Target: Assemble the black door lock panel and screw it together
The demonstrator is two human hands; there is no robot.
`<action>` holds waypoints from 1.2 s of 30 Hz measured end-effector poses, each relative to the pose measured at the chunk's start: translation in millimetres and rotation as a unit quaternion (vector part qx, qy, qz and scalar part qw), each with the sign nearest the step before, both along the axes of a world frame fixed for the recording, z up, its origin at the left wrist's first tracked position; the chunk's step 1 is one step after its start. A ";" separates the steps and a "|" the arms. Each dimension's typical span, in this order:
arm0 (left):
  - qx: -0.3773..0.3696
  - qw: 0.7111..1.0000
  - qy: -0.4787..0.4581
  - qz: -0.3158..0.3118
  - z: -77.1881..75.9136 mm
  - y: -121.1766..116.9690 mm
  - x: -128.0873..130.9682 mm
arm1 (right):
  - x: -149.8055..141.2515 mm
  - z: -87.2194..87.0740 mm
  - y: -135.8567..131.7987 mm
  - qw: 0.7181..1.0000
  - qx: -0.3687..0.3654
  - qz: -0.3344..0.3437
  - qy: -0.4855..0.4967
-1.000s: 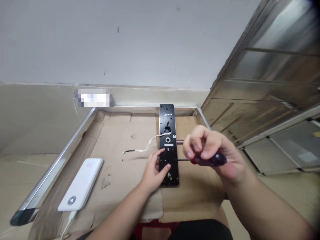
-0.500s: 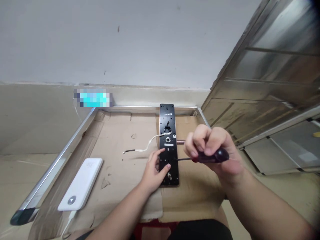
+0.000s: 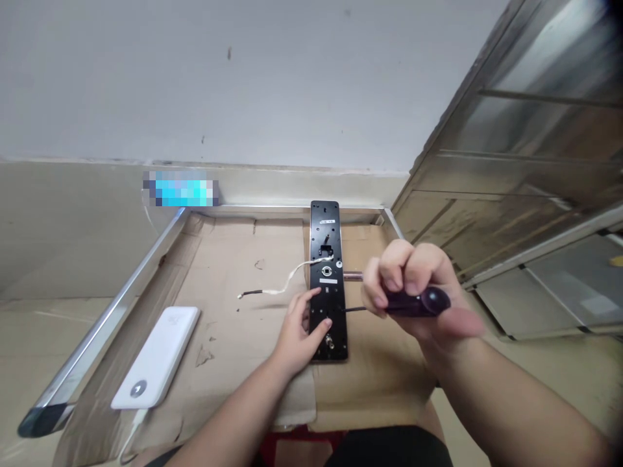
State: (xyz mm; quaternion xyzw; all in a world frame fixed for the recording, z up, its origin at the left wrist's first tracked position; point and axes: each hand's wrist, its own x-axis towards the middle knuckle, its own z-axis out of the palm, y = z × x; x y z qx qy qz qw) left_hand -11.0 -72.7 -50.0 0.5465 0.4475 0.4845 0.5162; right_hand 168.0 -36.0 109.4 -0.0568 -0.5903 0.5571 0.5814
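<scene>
A long black rectangular door-lock plate [image 3: 327, 237], its small white labels unreadable, lies under the spread fingers of the left hand [image 3: 300, 336]; the right hand's [image 3: 413, 279] fingers clamp a dark-handled screwdriver [image 3: 413, 303] beside it.

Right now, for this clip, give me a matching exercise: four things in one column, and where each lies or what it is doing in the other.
Things:
1. left hand
2. right hand
3. white power bank
4. white wire

Places and states:
A. lying flat on the cardboard
B. running from the black plate across the cardboard
C. resting on the black plate
D. gripping a screwdriver

Pairs: 1-C, 2-D, 3-A, 4-B
</scene>
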 end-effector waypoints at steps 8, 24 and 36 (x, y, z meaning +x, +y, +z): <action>0.008 1.000 0.008 0.002 1.3 0.0 -0.6 | 10.2 10.5 -6.2 0.989 -0.062 0.128 -0.038; 0.012 1.000 0.015 0.005 1.2 0.7 -0.9 | 13.7 7.7 -8.5 0.983 -0.009 0.155 -0.095; 0.009 1.000 0.010 0.002 0.6 0.6 -0.6 | 8.4 10.1 -3.0 0.993 0.032 0.079 -0.081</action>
